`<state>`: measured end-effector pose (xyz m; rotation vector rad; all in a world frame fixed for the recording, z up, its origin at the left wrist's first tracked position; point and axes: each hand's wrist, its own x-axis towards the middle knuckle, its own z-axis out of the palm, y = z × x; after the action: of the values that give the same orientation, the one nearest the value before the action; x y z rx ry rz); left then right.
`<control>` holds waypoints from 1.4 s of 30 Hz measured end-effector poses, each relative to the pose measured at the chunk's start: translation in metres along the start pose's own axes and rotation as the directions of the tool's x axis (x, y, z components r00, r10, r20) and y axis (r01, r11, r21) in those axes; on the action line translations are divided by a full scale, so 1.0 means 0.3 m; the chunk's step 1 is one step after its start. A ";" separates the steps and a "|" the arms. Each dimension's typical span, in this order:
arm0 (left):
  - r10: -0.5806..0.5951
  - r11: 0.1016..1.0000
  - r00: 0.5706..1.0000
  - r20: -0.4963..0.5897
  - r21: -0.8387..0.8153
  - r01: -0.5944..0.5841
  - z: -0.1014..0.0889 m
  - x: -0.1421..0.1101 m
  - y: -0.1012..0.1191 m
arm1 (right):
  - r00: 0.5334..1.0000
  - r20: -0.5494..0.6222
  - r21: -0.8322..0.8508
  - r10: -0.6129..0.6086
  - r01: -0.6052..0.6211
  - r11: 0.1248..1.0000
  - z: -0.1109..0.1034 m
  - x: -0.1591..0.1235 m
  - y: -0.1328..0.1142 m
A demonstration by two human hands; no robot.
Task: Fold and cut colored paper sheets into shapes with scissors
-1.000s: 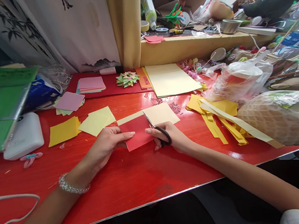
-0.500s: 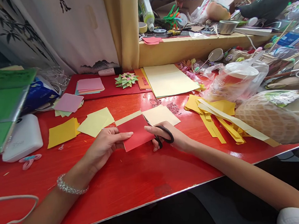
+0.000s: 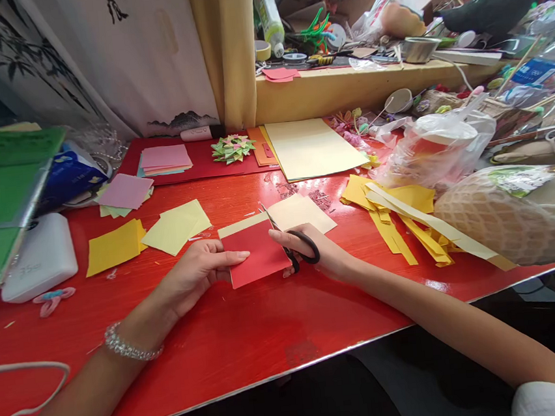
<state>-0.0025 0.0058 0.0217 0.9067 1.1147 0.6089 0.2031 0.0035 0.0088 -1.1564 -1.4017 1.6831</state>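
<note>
Between thumb and fingers, my left hand (image 3: 209, 265) pinches a red paper square (image 3: 257, 252), with a strip of pale yellow paper (image 3: 244, 223) showing along its far edge. My right hand (image 3: 321, 251) is closed on black-handled scissors (image 3: 305, 248), whose blades lie along the right edge of the held paper. Whether the blades are fully closed I cannot tell. Just behind the scissors a cream paper piece (image 3: 302, 213) rests on the red table (image 3: 213, 358). To the left lie light yellow squares (image 3: 176, 227) and darker yellow squares (image 3: 114, 246).
Yellow paper offcuts (image 3: 391, 223) are heaped to the right, beside a net-wrapped fruit (image 3: 509, 218). At the back are a large cream sheet (image 3: 315, 149), a folded paper ring (image 3: 233, 148) and pink squares (image 3: 165, 158). A white power bank (image 3: 41, 257) stands at left.
The held paper has tipped and shifted slightly toward me and to the right. The scissor blades now show more clearly past its far right corner. Both hands keep their holds.
</note>
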 end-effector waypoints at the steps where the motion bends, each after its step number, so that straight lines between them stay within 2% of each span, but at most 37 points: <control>1: 0.007 1.000 1.000 -0.005 -0.004 -0.007 -0.001 0.001 -0.001 | 1.000 -0.004 0.008 -0.003 0.003 1.000 0.000 0.000 0.003; 8: 0.029 1.000 0.999 -0.039 -0.005 -0.029 -0.013 0.004 0.000 | 0.999 -0.016 0.009 -0.047 0.047 0.999 -0.006 0.003 0.022; 13: 0.065 0.996 0.992 -0.105 0.061 -0.059 -0.048 0.008 0.028 | 0.989 -0.042 0.166 -0.143 0.148 0.975 -0.007 0.006 0.017; 15: 0.095 0.993 0.983 -0.154 0.084 -0.083 -0.074 0.007 0.043 | 0.970 -0.103 0.210 -0.218 0.236 0.949 -0.016 0.006 0.005; 18: 0.129 0.986 0.970 -0.207 0.127 -0.104 -0.110 -0.002 0.064 | 0.911 -0.237 0.203 -0.336 0.385 0.900 -0.035 0.002 -0.019; 21: 0.117 0.972 0.982 -0.151 0.220 -0.082 -0.123 -0.019 0.078 | 0.869 -0.292 0.117 -0.400 0.448 0.886 -0.044 -0.004 -0.035; 24: -0.010 0.935 1.000 0.012 0.354 0.005 -0.106 -0.033 0.078 | 0.922 -0.178 0.044 -0.343 0.356 0.933 -0.035 -0.009 -0.027; 27: -0.142 0.888 0.980 0.140 0.455 0.063 -0.079 -0.036 0.066 | 0.977 0.024 -0.010 -0.213 0.213 0.977 -0.019 -0.015 -0.008; 30: -0.180 0.866 0.965 0.191 0.496 0.063 -0.061 -0.036 0.054 | 0.979 0.169 -0.091 -0.110 0.127 0.988 -0.010 -0.023 0.003; 33: -0.198 0.887 0.954 0.226 0.456 0.076 -0.055 -0.038 0.051 | 0.975 0.215 -0.121 -0.061 0.089 0.989 -0.011 -0.026 0.005; 37: -0.137 0.926 0.971 0.196 0.373 0.055 -0.048 -0.035 0.053 | 0.975 0.220 -0.073 -0.044 0.061 0.995 -0.015 -0.019 0.014; 42: 0.054 0.933 0.998 0.044 0.355 -0.066 -0.043 -0.027 0.052 | 0.980 0.194 -0.072 -0.035 0.049 0.996 -0.014 -0.009 0.023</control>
<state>-0.0170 0.0113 0.0368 1.2632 1.1918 0.4448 0.2084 0.0014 0.0026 -1.0182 -1.6103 1.7637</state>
